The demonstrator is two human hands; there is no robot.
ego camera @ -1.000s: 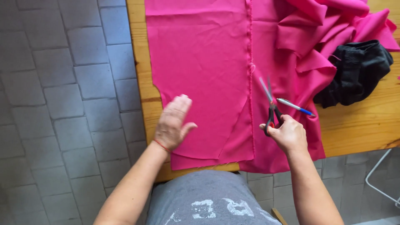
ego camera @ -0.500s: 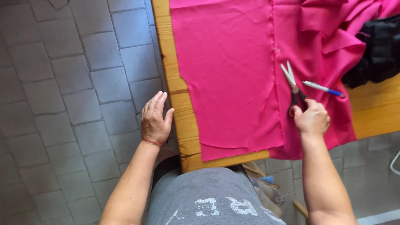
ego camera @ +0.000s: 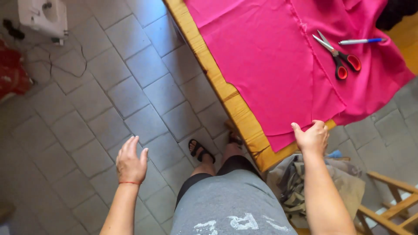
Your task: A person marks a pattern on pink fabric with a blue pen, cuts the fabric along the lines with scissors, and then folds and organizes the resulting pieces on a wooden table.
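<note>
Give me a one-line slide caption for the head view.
Right hand grips the pink fabric at the wooden table edge; left hand hangs free; scissors lie on the cloth.

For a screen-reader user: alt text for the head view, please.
The right hand grips the near edge of bright pink cloth on a wooden table. Orange-handled scissors lie on it; the left hand hangs open over grey floor tiles.

Bright, even daylight, soft shadows under the table (ego camera: 235, 104), slight motion blur, mild wide-angle stretch at edges.
</note>
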